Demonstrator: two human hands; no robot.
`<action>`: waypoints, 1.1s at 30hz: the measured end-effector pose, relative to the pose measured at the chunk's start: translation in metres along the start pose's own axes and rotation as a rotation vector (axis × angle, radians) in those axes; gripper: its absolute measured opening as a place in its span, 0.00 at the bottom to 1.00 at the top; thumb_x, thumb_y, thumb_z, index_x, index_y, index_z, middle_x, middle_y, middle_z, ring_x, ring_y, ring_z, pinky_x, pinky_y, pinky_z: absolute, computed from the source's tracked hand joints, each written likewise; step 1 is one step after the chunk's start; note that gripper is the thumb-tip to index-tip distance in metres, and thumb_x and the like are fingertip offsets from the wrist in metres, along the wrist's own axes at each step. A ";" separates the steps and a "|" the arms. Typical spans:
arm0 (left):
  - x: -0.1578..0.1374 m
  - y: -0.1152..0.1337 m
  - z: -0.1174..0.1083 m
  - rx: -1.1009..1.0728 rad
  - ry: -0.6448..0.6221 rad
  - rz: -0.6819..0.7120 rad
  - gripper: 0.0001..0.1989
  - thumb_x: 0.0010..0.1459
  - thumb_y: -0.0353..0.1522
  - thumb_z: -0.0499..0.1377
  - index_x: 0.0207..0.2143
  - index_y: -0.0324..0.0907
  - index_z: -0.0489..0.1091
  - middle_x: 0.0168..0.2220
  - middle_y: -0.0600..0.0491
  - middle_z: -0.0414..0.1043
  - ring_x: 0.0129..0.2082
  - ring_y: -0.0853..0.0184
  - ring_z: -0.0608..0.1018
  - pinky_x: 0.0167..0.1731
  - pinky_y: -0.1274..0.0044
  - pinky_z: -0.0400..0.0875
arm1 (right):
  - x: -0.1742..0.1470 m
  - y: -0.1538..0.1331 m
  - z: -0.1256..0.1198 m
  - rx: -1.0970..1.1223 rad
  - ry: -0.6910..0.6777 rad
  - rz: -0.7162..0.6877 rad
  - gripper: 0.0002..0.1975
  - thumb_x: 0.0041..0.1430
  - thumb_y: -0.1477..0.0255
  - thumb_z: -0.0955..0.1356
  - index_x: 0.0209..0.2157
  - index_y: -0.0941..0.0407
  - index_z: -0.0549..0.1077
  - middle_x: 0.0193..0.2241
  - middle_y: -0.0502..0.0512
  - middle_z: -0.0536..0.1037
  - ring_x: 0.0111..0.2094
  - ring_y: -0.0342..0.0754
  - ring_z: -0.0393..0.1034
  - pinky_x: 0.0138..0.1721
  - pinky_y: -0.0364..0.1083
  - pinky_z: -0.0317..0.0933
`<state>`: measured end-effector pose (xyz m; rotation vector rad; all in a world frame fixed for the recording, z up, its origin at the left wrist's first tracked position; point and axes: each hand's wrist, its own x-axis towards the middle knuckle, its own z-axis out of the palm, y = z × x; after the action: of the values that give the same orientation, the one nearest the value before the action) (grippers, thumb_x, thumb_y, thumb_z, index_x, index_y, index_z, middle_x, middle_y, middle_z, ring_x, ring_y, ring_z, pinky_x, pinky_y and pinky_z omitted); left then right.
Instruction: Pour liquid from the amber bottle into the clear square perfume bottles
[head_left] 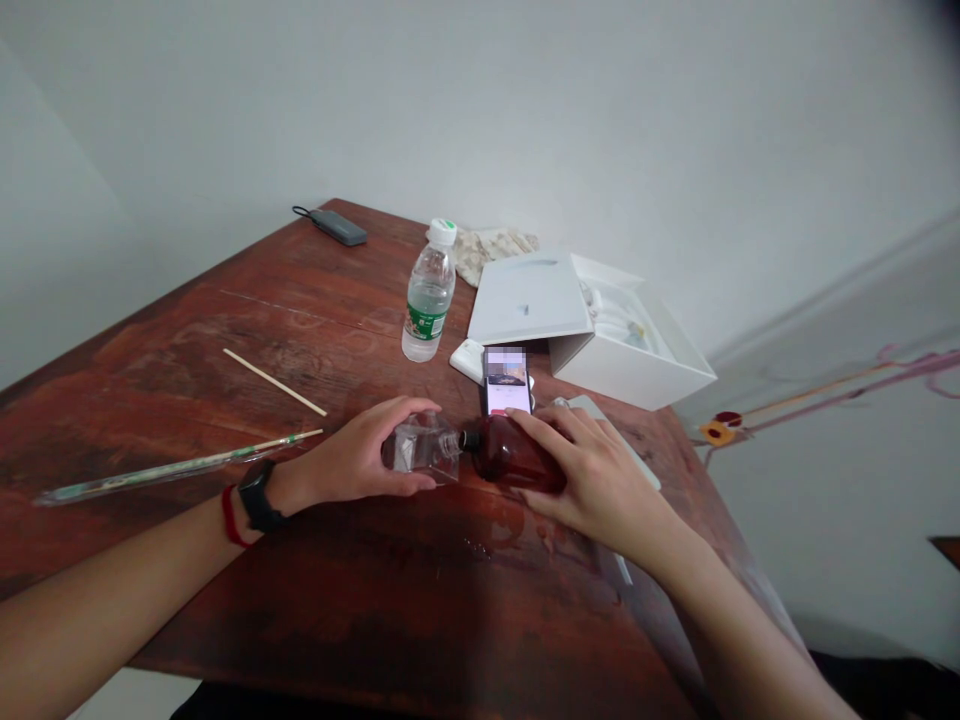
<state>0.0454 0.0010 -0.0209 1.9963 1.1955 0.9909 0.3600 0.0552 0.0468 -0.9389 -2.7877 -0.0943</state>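
Note:
My left hand (375,450) is wrapped round a clear, square-sided bottle (424,447) that lies tilted with its neck pointing right. My right hand (592,470) grips a dark red-brown bottle (504,452), its black neck pointing left. The two necks meet or nearly meet, just above the table; whether they touch I cannot tell. Directly behind the red-brown bottle is a phone (508,385) with its screen lit. A water bottle (429,295) with a white cap and green label stands upright beyond my hands.
On the wooden table (337,580), a thin stick (274,381) and a wrapped stick (180,467) lie at left. A white box (630,345) with its lid leaning stands behind right. At the back are a grey device (339,227) and a crumpled cloth (487,248). Wet drops show in front.

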 end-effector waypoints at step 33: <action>0.000 -0.004 0.001 -0.021 -0.008 -0.002 0.38 0.56 0.47 0.74 0.64 0.43 0.67 0.58 0.43 0.77 0.55 0.51 0.81 0.58 0.63 0.74 | -0.001 -0.002 0.000 -0.013 -0.008 0.021 0.33 0.63 0.63 0.76 0.67 0.54 0.70 0.52 0.67 0.80 0.51 0.67 0.74 0.50 0.62 0.70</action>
<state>0.0445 0.0028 -0.0243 1.9804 1.1779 0.9891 0.3593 0.0531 0.0470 -0.9728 -2.7871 -0.1055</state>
